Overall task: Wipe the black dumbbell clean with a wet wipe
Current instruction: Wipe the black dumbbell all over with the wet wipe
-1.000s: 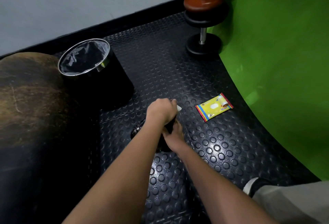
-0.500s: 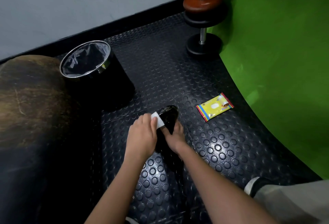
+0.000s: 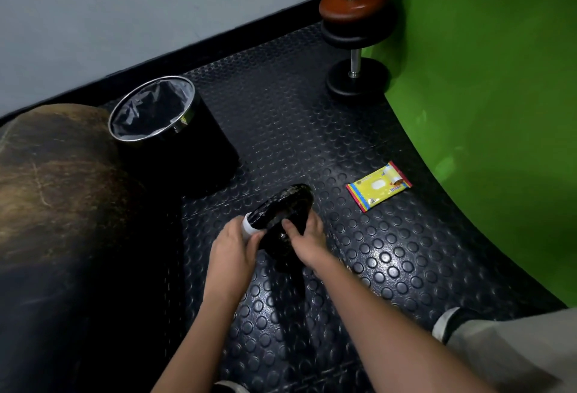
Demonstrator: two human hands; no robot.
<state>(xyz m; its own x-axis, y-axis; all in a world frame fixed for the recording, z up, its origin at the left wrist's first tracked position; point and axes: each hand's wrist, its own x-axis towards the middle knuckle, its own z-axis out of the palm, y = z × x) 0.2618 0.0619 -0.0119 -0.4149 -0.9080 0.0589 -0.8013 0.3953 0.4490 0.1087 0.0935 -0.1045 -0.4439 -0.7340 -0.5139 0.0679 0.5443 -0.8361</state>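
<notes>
**Dumbbell held in both hands, wipe at left fingers**

Left hand (image 3: 232,249) holds a white wipe (image 3: 249,226) pressed against the near end of the black dumbbell (image 3: 282,213), fingers curled round it. Right hand (image 3: 307,241) grips the dumbbell's underside, fingers curled round it. Dumbbell is tilted, its far head above both sets of fingertips (surface glossy). Yellow wipe packet (image 3: 378,186) lies on the studded mat (image 3: 387,255), right of the right fingers. Bin (image 3: 175,133) stands beyond the left fingers.

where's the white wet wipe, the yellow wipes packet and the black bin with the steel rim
white wet wipe (image 3: 248,227): head view, the bit showing above the left hand.
yellow plastic wipes packet (image 3: 378,186): head view, middle of its top face.
round black bin with steel rim (image 3: 187,111): head view, right side of the rim.
</notes>
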